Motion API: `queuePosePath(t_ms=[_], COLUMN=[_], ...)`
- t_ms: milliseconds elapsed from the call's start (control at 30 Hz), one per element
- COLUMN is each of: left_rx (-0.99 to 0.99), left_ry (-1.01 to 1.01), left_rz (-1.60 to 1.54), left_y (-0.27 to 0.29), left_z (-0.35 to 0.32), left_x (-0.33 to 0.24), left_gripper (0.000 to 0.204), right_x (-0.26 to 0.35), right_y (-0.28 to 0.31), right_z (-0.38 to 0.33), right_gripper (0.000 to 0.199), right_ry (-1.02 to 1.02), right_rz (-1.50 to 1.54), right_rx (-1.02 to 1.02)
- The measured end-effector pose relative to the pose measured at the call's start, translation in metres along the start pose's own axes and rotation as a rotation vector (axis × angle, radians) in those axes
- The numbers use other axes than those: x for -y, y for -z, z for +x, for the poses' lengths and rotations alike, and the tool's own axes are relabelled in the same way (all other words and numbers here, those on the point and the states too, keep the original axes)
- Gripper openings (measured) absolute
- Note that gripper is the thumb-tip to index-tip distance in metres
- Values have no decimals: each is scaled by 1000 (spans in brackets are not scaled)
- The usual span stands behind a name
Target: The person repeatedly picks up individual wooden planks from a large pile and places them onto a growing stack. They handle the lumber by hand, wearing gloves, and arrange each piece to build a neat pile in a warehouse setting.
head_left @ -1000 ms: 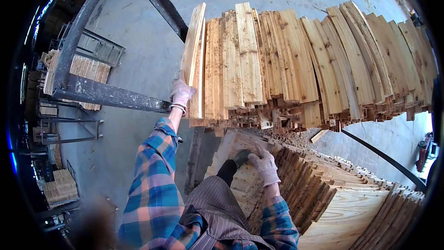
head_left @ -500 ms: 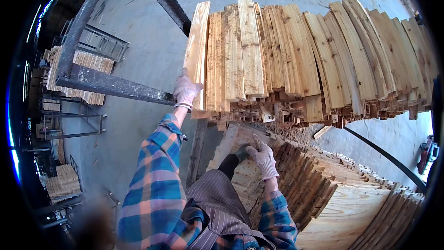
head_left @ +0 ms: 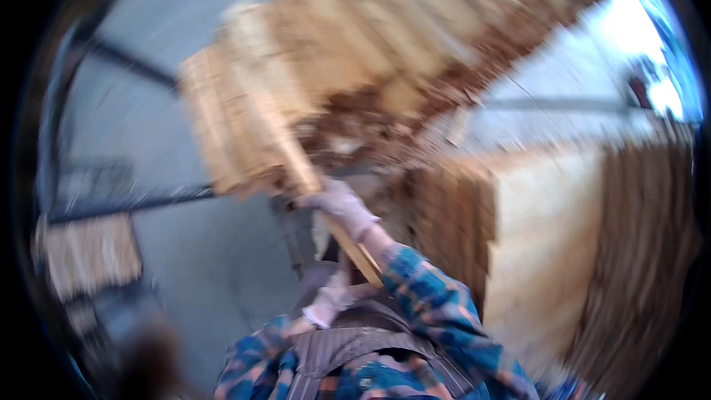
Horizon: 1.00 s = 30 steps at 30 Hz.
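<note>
My gloved right hand is wrapped round a long, narrow wooden plank. The plank slants from the stack of boards down toward my apron, its near end beside my body; where its far end stops is blurred. Low in front of my apron, my gloved left hand is by the plank's near end, its thumb and fingers stretched apart. Whether it touches the wood is unclear. Ahead lies the upper stack of boards, smeared by motion.
To my right stands a second large stack of boards. A dark metal frame extends at the left, with a smaller pile of boards beyond it. Grey concrete floor shows between.
The view has swung, shifting the upper stack leftward. My right hand has come forward and now grips a plank. My left hand has left the stack's left edge and dropped near my apron.
</note>
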<state>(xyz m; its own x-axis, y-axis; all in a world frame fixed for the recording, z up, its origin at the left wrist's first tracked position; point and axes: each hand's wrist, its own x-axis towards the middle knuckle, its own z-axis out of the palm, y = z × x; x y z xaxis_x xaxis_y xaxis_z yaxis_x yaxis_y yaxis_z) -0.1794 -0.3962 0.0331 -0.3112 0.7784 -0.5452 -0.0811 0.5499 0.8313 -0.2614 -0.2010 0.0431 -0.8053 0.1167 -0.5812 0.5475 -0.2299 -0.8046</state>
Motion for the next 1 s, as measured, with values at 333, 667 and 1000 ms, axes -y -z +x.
queuePosePath(t_ms=[333,667,1000], left_rx=[-19,174,-243], left_ry=[30,241,97], left_rz=[-556,-399,-288], left_y=[-53,-123,-65], left_z=[4,-5,-5], left_x=[-40,7,54], left_gripper=[41,60,77], right_x=[-31,-166,-148], right_y=[89,150,133], right_z=[-359,-365,-361], right_gripper=[90,77,76], right_ry=[-60,-122,-78], right_rz=[-741,-1218,-1226], right_rx=[-724,-1227,-1255])
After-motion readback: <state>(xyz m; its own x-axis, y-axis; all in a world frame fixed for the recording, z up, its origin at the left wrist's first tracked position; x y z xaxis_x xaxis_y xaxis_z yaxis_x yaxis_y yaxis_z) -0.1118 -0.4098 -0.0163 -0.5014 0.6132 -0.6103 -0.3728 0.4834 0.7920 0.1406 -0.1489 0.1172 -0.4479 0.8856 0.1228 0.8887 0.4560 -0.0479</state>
